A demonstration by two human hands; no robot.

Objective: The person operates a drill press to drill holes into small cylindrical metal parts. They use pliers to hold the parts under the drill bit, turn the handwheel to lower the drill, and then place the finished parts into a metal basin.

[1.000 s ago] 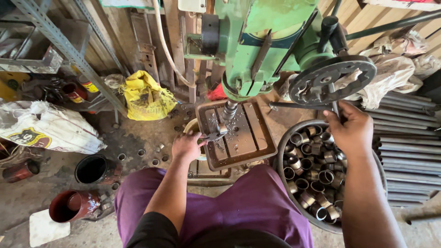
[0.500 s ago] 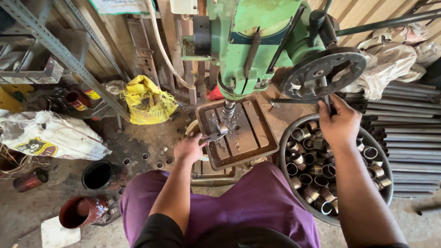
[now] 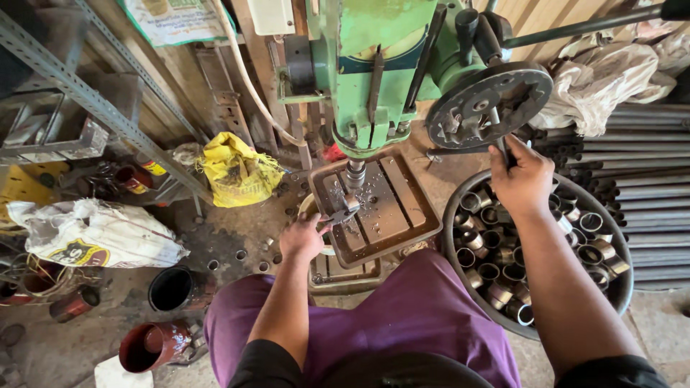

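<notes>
Setting: cluttered workshop floor around green drill press [image 3: 381,65].
Left hand [image 3: 303,237]: clamping small metal piece [image 3: 345,210] under drill.
Right hand [image 3: 523,179]: gripping feed handle [image 3: 501,144] beside drill press.

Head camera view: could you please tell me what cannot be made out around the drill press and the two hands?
- Small workpiece on the drill table: too small to tell its shape; the left hand covers its near end.
- Feed lever: the right hand hides its end.
- Green drill press: top cut off by the upper edge.
- Basin of metal rings: the right forearm hides the middle.
</notes>
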